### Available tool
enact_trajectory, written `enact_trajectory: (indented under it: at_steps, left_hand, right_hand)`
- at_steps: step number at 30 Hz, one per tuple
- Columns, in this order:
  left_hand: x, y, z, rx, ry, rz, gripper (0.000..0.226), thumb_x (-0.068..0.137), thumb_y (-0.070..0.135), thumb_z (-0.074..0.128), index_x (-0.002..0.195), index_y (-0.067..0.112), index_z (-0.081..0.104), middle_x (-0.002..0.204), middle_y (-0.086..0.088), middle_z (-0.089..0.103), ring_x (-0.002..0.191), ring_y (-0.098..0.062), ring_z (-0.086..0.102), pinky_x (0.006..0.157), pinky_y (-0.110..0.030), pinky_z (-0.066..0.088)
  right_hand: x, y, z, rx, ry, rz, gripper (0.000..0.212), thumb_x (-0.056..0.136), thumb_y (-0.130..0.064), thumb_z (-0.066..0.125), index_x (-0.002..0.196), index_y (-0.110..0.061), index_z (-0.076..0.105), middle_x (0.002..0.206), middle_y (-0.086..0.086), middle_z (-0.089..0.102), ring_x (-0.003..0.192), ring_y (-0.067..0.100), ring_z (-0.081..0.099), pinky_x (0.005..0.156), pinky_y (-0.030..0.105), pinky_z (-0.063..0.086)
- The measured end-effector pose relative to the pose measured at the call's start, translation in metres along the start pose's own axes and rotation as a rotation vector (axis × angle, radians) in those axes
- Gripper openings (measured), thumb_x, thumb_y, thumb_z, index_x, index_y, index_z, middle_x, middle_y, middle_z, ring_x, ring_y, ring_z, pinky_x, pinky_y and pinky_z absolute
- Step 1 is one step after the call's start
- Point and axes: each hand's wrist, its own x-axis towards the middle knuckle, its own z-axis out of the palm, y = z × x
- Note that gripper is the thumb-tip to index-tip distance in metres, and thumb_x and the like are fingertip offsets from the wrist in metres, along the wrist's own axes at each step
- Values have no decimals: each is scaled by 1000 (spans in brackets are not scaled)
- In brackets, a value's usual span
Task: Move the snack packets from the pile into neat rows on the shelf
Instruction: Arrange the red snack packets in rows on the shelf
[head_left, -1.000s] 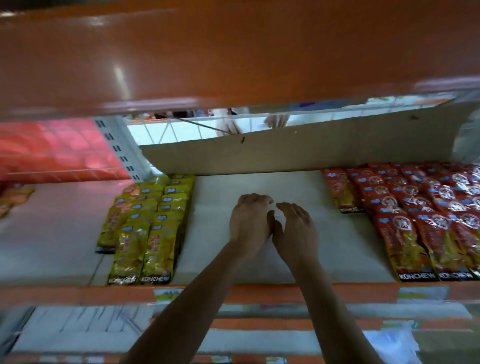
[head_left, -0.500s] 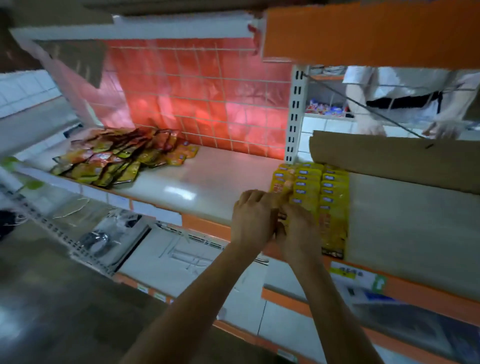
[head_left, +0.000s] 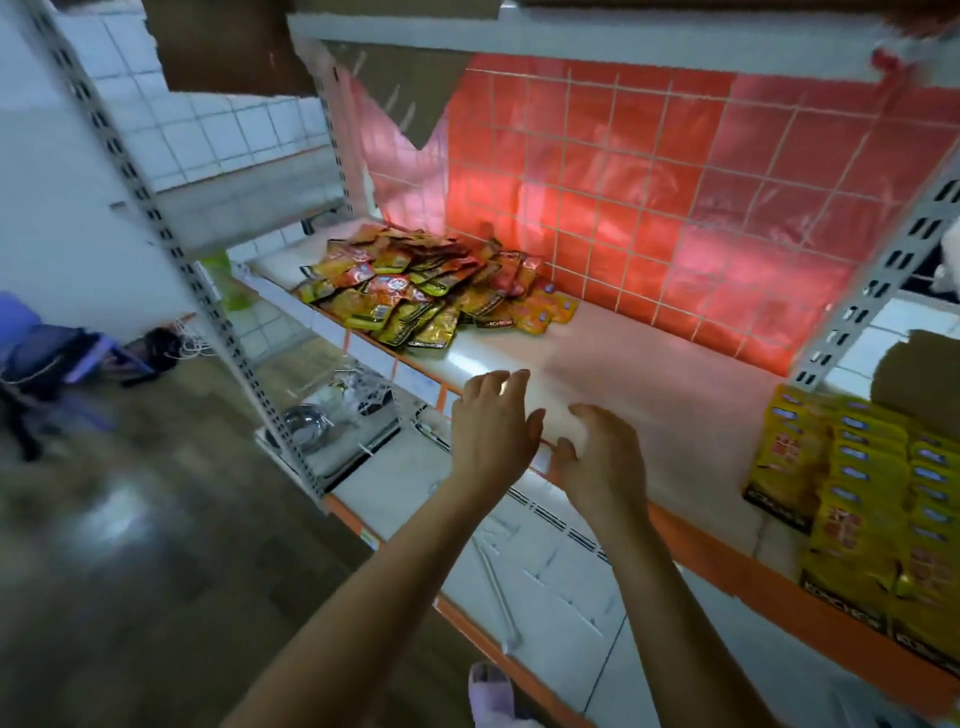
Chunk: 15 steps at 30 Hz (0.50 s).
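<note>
The left grip (head_left: 493, 431) is released, fingers spread and loose with nothing in them, and it hangs over the orange front lip of the shelf (head_left: 649, 395). Just beside it the right grip (head_left: 602, 462) is released too, fingers slightly curled around nothing, and its thumb comes close to the left one. I can't tell whether either palm touches the board. Both forearms reach in from below, side by side. Off to the left and further back on the same shelf, well apart from both, lies the pile of snack packets (head_left: 421, 291), a loose heap of orange, red and yellow packets against the red tiled wall (head_left: 675, 208). To the right, the yellow packets (head_left: 872, 499) lie in overlapping rows running front to back. On the lower shelf (head_left: 545, 587), near the perforated upright (head_left: 171, 244), sits a metal bowl (head_left: 304, 423).
</note>
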Motion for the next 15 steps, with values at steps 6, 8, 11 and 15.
enact_trajectory:
  at_steps: [6, 8, 11, 15]
  left_hand:
    - [54, -72, -5, 88, 8, -153, 48, 92, 37, 58, 131, 11, 51, 129, -11, 56, 121, -34, 45, 92, -43, 41]
    - [76, -96, -8, 116, -7, -214, 44, 91, 35, 58, 127, 11, 54, 125, -12, 57, 118, -34, 46, 91, -43, 41]
    - [104, -129, -8, 133, 5, -280, 34, 86, 27, 64, 113, 7, 61, 114, -16, 61, 109, -38, 50, 84, -44, 43]
    - [135, -164, -5, 162, 47, -364, 35, 84, 22, 62, 115, 5, 61, 116, -17, 60, 106, -38, 50, 81, -44, 42]
  right_hand:
    - [67, -40, 61, 46, -84, 14, 41, 89, -16, 60, 129, -14, 54, 130, 6, 58, 121, 27, 48, 99, 31, 36]
    - [94, -56, 79, 79, -121, 29, 41, 90, -18, 60, 129, -14, 52, 127, 8, 59, 118, 28, 50, 97, 34, 37]
    - [128, -75, 103, 121, -160, 47, 39, 90, -20, 59, 127, -12, 51, 122, 8, 61, 115, 30, 52, 93, 35, 39]
    - [164, -89, 124, 126, -129, 48, 40, 90, -22, 60, 127, -10, 51, 121, 11, 60, 115, 32, 53, 92, 35, 40]
